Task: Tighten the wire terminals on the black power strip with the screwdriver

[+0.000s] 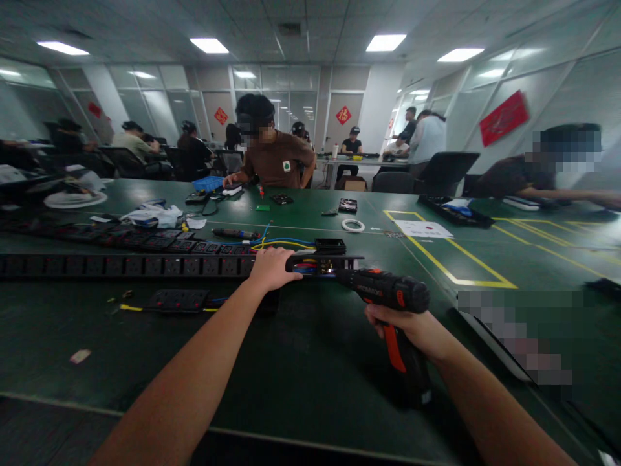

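The long socket strip [140, 266] lies just above the middle of the frame, its long axis running nearly level from the left edge to right of centre, where its open end points right. The power drill [388, 289], right of centre, points left with its nose at that open end; its body slopes slightly down to the right and its handle drops toward the lower right. The left hand [272, 268] grips the strip near the open end, hiding a stretch of it, while the right hand [405, 323] has its fingers closed round the drill's handle. The drill's nose partly covers the strip's end, so whether the tip touches it cannot be told. Just beyond lie a second row of sockets [160, 242], blue and yellow wires [286, 243] and a black rectangular frame [330, 246]; a short socket piece [178, 300] sits nearer, at centre left. Farther up the green table [310, 388] are a screwdriver [236, 233], a white ring [353, 225] and, at upper centre, a seated co-worker [279, 155]. The strip is black, its sockets marked with small red spots, with coloured wires showing inside the open end; the drill is black with orange-red parts.
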The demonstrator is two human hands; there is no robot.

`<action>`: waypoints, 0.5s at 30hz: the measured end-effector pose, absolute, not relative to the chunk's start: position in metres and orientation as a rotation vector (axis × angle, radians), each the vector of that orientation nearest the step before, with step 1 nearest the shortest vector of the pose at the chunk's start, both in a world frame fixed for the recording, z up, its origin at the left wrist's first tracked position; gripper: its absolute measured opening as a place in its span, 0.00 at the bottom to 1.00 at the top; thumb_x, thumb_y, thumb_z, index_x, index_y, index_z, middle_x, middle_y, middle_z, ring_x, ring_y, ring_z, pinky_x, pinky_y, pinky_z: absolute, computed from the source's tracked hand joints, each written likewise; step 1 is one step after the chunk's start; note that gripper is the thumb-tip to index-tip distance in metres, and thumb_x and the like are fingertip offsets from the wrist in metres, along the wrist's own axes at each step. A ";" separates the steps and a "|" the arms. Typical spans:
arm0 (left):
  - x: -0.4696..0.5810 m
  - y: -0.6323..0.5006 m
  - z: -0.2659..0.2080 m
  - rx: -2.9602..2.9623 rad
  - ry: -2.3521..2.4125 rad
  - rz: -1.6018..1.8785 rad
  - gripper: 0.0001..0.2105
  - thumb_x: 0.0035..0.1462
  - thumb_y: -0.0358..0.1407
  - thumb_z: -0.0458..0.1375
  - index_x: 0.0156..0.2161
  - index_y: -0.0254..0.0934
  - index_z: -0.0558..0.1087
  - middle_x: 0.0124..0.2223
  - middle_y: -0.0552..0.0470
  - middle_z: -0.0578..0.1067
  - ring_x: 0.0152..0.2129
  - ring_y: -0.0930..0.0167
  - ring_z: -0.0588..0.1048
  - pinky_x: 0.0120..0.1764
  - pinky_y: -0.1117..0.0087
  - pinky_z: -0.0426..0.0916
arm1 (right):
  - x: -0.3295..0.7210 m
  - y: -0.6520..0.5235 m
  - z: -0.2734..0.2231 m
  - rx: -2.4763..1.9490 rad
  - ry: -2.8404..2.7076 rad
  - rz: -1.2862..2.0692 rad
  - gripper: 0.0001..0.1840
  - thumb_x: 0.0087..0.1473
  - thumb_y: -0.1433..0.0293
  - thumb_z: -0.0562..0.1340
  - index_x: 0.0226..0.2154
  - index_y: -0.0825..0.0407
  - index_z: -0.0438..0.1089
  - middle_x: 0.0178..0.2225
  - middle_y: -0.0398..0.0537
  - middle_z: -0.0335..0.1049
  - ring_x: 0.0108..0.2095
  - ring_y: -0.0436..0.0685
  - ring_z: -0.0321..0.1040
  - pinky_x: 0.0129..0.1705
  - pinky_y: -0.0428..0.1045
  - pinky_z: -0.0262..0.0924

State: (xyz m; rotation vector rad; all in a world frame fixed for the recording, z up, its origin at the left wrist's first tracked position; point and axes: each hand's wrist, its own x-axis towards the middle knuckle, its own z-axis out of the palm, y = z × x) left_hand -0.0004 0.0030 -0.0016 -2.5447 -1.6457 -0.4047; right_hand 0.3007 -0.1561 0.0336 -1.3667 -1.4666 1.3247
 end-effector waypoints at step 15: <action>-0.002 0.003 -0.002 -2.543 -1.638 -0.411 0.32 0.56 0.62 0.61 0.58 0.44 0.74 0.57 0.44 0.77 0.54 0.52 0.73 0.52 0.54 0.63 | 0.302 -0.155 0.030 -1.310 -1.424 1.356 0.22 0.48 0.52 0.74 0.33 0.53 0.77 0.30 0.48 0.76 0.27 0.57 0.70 0.32 0.52 0.61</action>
